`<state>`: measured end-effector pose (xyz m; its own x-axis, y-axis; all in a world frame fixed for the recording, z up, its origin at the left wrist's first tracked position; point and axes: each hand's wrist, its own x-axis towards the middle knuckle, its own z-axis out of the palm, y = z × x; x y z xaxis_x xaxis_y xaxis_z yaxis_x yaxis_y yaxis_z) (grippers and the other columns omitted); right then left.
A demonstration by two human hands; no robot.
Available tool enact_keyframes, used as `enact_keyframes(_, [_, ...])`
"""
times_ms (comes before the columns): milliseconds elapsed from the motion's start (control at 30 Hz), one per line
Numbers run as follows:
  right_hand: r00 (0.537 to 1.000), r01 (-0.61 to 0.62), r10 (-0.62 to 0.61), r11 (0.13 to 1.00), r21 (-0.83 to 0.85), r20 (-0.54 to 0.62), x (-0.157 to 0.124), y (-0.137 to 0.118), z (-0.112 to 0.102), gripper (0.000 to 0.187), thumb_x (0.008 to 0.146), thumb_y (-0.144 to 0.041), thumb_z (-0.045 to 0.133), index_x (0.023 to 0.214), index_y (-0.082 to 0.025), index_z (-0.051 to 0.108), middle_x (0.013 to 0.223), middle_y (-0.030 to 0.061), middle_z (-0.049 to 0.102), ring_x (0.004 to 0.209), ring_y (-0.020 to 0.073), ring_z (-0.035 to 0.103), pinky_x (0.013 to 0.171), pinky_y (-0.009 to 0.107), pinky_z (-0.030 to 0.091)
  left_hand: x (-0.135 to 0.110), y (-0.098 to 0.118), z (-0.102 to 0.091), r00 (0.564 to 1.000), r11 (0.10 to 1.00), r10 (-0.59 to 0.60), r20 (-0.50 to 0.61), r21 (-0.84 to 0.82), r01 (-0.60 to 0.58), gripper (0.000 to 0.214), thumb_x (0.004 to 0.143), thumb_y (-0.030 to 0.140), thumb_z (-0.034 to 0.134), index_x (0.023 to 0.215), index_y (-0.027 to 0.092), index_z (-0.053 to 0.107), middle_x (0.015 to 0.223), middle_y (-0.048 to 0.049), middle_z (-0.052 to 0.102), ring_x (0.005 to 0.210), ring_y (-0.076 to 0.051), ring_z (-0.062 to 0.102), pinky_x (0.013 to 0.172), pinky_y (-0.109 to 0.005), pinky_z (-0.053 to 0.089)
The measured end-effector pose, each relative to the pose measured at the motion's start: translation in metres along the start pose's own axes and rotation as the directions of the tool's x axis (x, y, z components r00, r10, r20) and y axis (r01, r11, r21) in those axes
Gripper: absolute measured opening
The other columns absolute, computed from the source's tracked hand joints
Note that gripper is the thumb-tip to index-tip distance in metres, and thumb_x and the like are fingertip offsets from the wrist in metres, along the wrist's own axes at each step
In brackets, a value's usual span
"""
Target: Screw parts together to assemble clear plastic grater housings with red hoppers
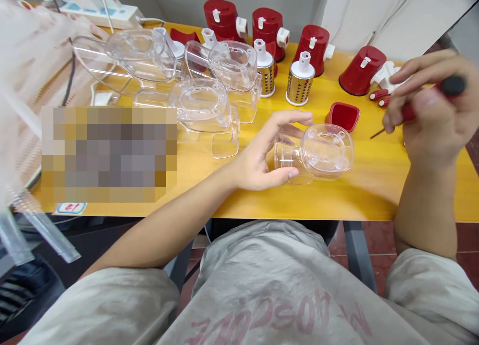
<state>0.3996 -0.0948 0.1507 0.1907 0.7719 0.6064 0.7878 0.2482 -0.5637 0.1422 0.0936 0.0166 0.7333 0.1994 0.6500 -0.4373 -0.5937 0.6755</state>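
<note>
A transparent plastic grater housing (327,153) rests on the yellow table in front of me. My left hand (267,158) curls round its tube end, thumb on the near side and fingers on the far side. Raised at the right, my right hand (430,105) grips a screwdriver (407,110) with a red and black handle. Its thin shaft points down and left, apart from the housing. Just behind the housing lies a small red cup-shaped part (345,116). A metal grater drum (300,80) with a white top stands farther back.
Several red grater bases (362,70) line the back of the yellow table (337,202). More transparent housings (198,105) stand to the left. Red-tipped handles (379,94) lie by the rightmost base. A power strip (101,13) and plastic bags (30,60) occupy the far left; one patch is pixelated.
</note>
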Motion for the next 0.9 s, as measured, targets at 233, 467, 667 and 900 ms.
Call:
enact_keyframes(233, [0.845, -0.07, 0.104, 0.994, 0.084, -0.524, 0.042, 0.108, -0.011, 0.105, 0.106, -0.101, 0.004, 0.109, 0.0, 0.036, 0.086, 0.0032, 0.047, 0.077, -0.0121, 0.047, 0.074, 0.002, 0.043, 0.008, 0.019, 0.003, 0.95, 0.934, -0.213, -0.228, -0.333, 0.129, 0.104, 0.097, 0.115, 0.033, 0.166, 0.039, 0.056, 0.17, -0.0085, 0.067, 0.155, -0.038, 0.071, 0.119, -0.052, 0.07])
enact_keyframes(467, [0.956, -0.127, 0.158, 0.982, 0.139, -0.246, 0.021, 0.1, 0.016, 0.091, 0.108, -0.089, 0.044, 0.127, 0.0, 0.05, 0.105, 0.0095, 0.064, 0.086, -0.0127, 0.051, 0.077, -0.003, 0.048, 0.017, -0.008, 0.002, 0.783, 0.747, -0.587, -0.207, -0.511, 0.425, 0.096, 0.105, 0.107, 0.032, 0.131, 0.026, 0.078, 0.148, -0.0135, 0.084, 0.144, -0.033, 0.079, 0.12, -0.052, 0.07])
enact_keyframes(667, [0.969, -0.235, 0.22, 0.963, 0.134, 0.115, 0.002, 0.112, 0.039, 0.09, 0.11, -0.081, 0.049, 0.137, 0.004, 0.062, 0.12, 0.0133, 0.067, 0.102, -0.0129, 0.057, 0.091, -0.005, 0.055, 0.017, -0.063, 0.007, 0.807, 0.771, -0.572, -0.146, -0.43, 0.469, 0.083, 0.078, 0.07, 0.108, 0.141, 0.025, 0.08, 0.148, -0.0145, 0.085, 0.138, -0.032, 0.083, 0.125, -0.054, 0.068])
enact_keyframes(900, [0.96, -0.173, 0.13, 0.972, 0.16, 0.248, -0.004, 0.103, 0.054, 0.086, 0.11, -0.076, 0.053, 0.14, 0.003, 0.064, 0.125, 0.0138, 0.067, 0.107, -0.0125, 0.059, 0.094, -0.006, 0.056, 0.043, -0.096, 0.014, 0.874, 0.869, -0.48, -0.07, -0.169, 0.464, 0.113, 0.067, 0.064, 0.113, 0.167, 0.031, 0.071, 0.17, -0.0199, 0.071, 0.127, -0.036, 0.083, 0.11, -0.058, 0.071])
